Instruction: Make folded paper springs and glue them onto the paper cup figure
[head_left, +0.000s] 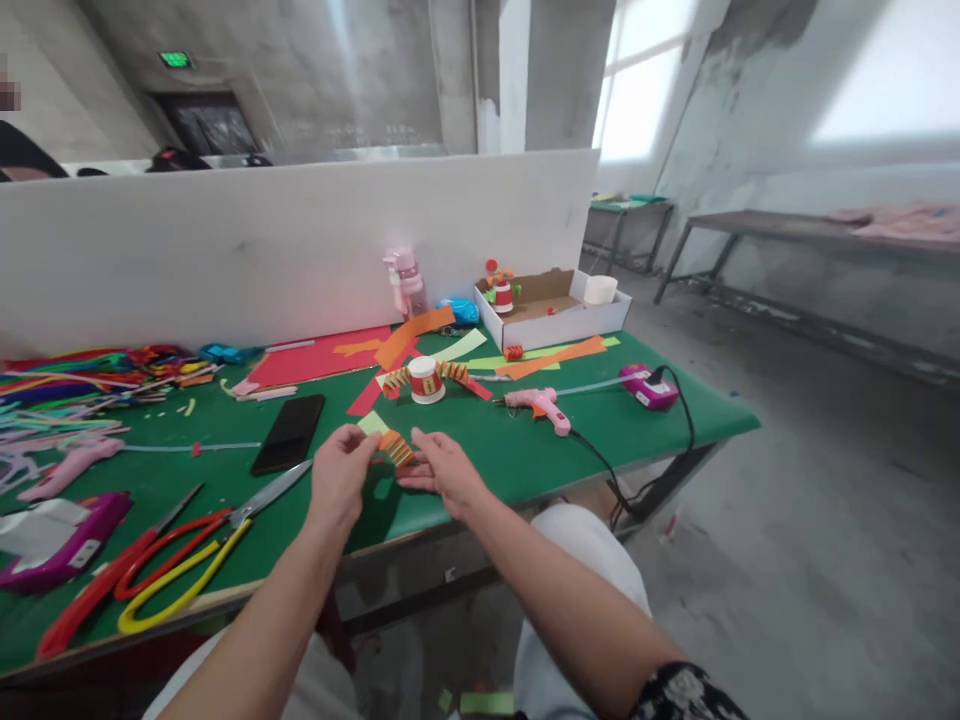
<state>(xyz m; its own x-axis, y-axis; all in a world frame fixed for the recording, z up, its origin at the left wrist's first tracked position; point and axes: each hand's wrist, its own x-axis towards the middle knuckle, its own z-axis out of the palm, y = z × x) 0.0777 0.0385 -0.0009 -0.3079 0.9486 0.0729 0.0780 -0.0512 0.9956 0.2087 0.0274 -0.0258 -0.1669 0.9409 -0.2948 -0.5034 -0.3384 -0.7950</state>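
Observation:
My left hand [341, 470] pinches one end of a folded orange and yellow-green paper strip [396, 449] above the table's front part. On the strip's other end, the fingers of my right hand [446, 472] are closed. A pale green paper end [373, 424] sticks out beyond my left fingertips. Just behind my hands stands a red and white paper cup [426, 381] with a pleated paper arm on each side. To the right of the cup lies a pink glue gun [541, 406].
Scissors [244, 515] and a black phone [289, 434] lie left of my hands. Paper strips [416, 333] and a pink bottle [406, 281] are behind the cup. An open box [559, 325] sits back right, near a purple power socket [649, 387] with a black cable.

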